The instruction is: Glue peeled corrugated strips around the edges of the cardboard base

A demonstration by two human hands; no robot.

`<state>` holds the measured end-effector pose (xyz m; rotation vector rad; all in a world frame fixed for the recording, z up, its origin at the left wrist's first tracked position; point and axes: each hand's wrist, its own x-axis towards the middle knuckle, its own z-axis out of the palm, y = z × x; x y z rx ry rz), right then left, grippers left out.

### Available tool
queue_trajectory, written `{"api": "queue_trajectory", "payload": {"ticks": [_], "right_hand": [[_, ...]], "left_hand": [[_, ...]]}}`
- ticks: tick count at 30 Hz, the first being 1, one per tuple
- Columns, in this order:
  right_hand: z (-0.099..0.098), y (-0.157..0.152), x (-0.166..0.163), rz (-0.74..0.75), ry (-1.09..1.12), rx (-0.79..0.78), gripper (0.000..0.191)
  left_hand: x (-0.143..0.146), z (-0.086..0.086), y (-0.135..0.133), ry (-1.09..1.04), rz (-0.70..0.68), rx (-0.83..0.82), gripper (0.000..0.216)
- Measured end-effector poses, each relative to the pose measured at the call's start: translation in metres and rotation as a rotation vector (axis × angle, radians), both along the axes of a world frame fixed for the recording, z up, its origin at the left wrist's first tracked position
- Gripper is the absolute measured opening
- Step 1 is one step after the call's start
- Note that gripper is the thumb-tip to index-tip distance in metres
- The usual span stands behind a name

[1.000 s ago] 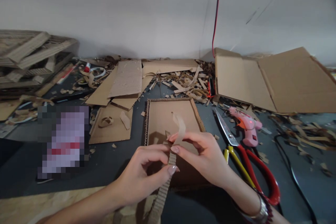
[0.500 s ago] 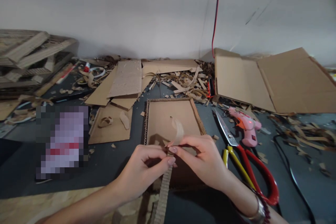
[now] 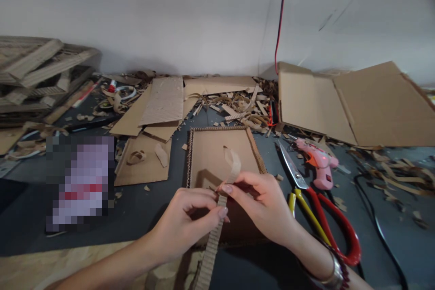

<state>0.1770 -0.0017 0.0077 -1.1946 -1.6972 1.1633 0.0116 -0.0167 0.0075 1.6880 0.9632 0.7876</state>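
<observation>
Hands working close together: our left hand (image 3: 185, 222) is pinching the top of a ribbed cardboard strip (image 3: 211, 241) btw thumb and forefinger, w/ the other fingers curling in loosely. Our right hand (image 3: 265, 210) is gripping the thin paper layer (image 3: 233, 163) that's curling up off the strip, thumb and forefinger closed on it just above the left thumb. The rest of the strip is hanging down below both hands, toward us. Under and beyond the hands a flat cardboard tray (image 3: 207, 154) w/ a ribbed edge is lying on the table (image 3: 146, 208). Scissors (image 3: 301, 186) are lying just right of the right hand, w/ a pink glue gun (image 3: 317, 163) beyond them. Risk, as we're judging it: the paper layer looks thin, so an uneven pull could be tearing it short or ripping ribs off w/ it. A weak left pinch could be letting the strip slip or kink.
</observation>
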Motion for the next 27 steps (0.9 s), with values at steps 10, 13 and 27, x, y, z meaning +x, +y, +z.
{"api": "queue_trajectory", "payload": {"ticks": [10, 13, 27], "right_hand": [[-0.0030, 0.0004, 0.0012, -0.005, 0.130, -0.067, 0.017], [-0.0007, 0.0007, 0.0010, -0.017, 0.174, -0.072, 0.016], [0.0019, 0.0044, 0.0028, -0.015, 0.326, -0.096, 0.014]], "left_hand": [[0.0010, 0.0036, -0.0005, -0.043, -0.061, 0.045, 0.022], [0.0002, 0.0047, -0.0018, -0.056, -0.096, 0.059, 0.019], [-0.0020, 0.0030, 0.0001, -0.069, -0.072, 0.144, 0.024]]}}
